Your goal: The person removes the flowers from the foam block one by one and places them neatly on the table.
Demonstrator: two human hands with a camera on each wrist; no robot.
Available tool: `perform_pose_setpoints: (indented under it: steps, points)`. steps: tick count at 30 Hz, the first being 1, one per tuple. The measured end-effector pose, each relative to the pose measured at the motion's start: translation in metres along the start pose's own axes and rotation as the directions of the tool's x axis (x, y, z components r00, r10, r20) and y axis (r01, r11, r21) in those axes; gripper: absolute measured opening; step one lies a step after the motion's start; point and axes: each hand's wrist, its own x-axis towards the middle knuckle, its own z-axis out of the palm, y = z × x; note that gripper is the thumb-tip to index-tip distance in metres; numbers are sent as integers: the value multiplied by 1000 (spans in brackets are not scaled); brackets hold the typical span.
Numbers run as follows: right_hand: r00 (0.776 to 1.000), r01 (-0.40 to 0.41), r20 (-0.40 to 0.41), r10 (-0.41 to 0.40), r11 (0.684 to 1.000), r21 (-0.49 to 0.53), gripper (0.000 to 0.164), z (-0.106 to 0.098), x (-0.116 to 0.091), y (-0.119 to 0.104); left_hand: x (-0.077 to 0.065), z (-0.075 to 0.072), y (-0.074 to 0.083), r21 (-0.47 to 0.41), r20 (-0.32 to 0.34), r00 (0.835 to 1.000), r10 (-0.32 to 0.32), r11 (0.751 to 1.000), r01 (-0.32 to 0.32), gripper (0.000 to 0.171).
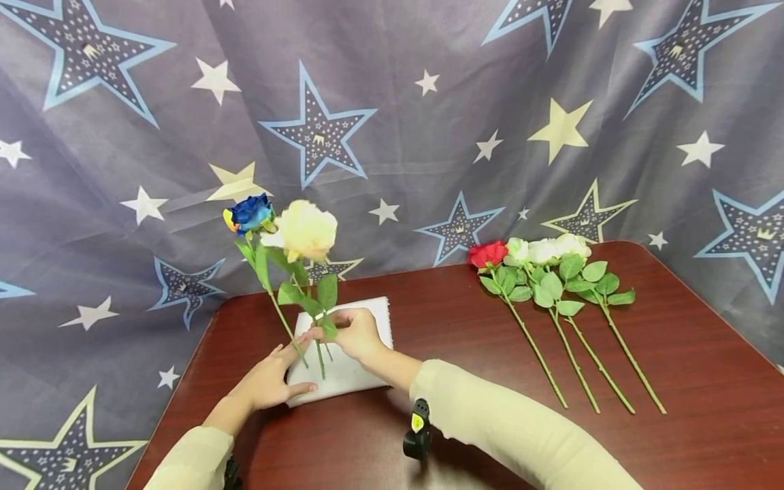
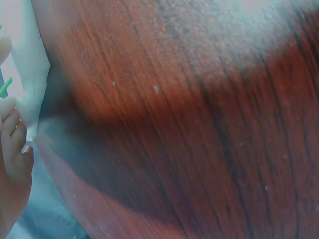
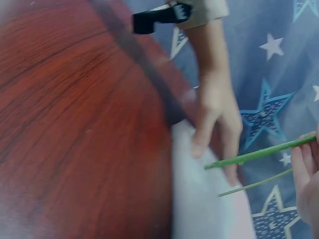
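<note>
My right hand [image 1: 360, 333] pinches the stem of a cream flower [image 1: 306, 230] above a white sheet [image 1: 349, 382] with a jagged right edge. A blue rose [image 1: 252, 214] with a yellow petal leans beside it, its stem crossing near the left fingertips; whether a hand holds that stem, I cannot tell. The left hand [image 1: 266, 381], fingers extended and thumb apart, rests at the sheet's left edge. In the right wrist view a green stem [image 3: 269, 152] runs out of the right hand [image 3: 308, 174], toward the left hand [image 3: 217, 117].
On the right of the brown table [image 1: 447, 320] lie a red rose [image 1: 488, 254] and several whitish flowers [image 1: 545, 251] with leafy stems, side by side. A star-patterned grey curtain [image 1: 398, 163] hangs behind the table. A black wrist device [image 1: 418, 432] hangs below the right sleeve.
</note>
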Motion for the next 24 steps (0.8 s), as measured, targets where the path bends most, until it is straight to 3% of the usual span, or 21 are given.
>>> perform_pose_setpoints:
  steps: [6,14,19,24]
  points:
    - [999,-5,38,-2,985,171,23,-9,2,-18,1,1,-2,5,13,1000,8,1000,-8,93]
    - [998,19,48,-28,982,189,27,-39,-3,-18,1,2,-3,8,-4,999,35,999,-35,91]
    - [996,-62,72,46,972,226,24,-60,-1,-8,1,3,-4,3,-19,999,47,999,-47,92]
    - [976,-184,157,150,955,234,28,-82,-1,-2,0,4,-4,13,-44,996,72,997,-72,91]
